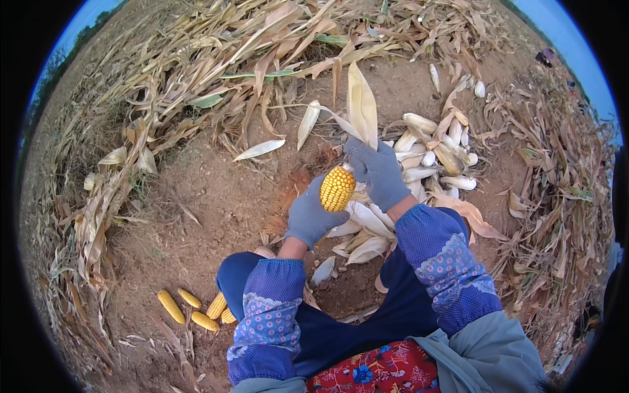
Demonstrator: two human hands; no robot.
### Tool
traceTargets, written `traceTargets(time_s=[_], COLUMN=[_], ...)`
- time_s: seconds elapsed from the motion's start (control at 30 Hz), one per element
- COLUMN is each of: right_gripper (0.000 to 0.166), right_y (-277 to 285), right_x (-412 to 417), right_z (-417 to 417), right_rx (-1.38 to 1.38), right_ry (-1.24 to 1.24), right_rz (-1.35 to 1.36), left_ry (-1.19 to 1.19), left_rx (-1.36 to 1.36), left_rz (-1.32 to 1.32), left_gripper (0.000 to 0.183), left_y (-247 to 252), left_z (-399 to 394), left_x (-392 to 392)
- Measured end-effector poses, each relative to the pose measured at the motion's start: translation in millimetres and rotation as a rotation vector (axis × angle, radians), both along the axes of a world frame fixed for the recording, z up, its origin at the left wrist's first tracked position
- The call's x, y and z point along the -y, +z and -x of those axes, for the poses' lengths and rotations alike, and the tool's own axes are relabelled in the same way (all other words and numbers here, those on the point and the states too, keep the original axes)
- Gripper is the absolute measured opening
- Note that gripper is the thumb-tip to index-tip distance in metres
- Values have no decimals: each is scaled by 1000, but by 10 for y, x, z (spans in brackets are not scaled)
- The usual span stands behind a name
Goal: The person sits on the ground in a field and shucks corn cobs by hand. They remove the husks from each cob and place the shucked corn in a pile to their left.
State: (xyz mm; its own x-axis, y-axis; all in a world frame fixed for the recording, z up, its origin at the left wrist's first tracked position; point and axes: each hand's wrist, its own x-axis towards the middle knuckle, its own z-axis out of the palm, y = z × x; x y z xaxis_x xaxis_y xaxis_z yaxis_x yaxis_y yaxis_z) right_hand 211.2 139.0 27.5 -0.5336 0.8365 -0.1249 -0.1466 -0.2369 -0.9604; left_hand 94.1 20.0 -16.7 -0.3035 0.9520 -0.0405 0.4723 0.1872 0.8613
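My left hand [310,212], in a grey glove, is wrapped around a yellow ear of corn [338,189] whose kernels are bare. At the tip of that ear, my right hand [376,169], also gloved, grips a pale dry corn husk [361,105] that stands up above the fingers. The glove covers the spot where husk and ear meet, so I cannot tell whether they are still joined. Loose husks [368,228] lie on the ground between my legs, just below both hands.
Ears in pale husks [432,147] form a pile at right. Several husked ears [171,306] lie on the soil at lower left. Dry corn stalks [236,54] are heaped along the far side and left, with more stalks [560,196] at right. Single husks [259,150] lie ahead.
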Motion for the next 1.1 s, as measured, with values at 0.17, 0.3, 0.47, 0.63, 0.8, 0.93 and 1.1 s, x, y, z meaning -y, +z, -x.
traceTargets(time_s=[0.17, 0.3, 0.47, 0.63, 0.8, 0.93, 1.1], right_gripper=[22, 36, 46, 49, 28, 31, 39], right_y=[125, -186, -202, -122, -82, -169, -96], right_x=[-162, -329, -473, -417, -372, -393, -507], right_z=[68, 61, -16, -34, -148, -200, -352], right_rx=[-22, 741, 77, -229, 85, 277, 7], right_ry=[-130, -306, -110, -28, -174, -194, -172], right_rz=[50, -824, 10, 100, -118, -484, -185], left_ry=[20, 126, 370, 521, 448, 425, 453], left_rx=[1047, 1141, 1081, 1106, 1252, 1208, 1306], left_rz=[31, 78, 25, -142, -106, -133, -176], left_gripper=[51, 44, 39, 35, 37, 37, 37], left_y=[-85, -13, -149, -161, -117, -128, -209], left_z=[-120, -42, 57, 114, 131, 125, 218], left_x=[-5, 7, 22, 6, 27, 16, 33])
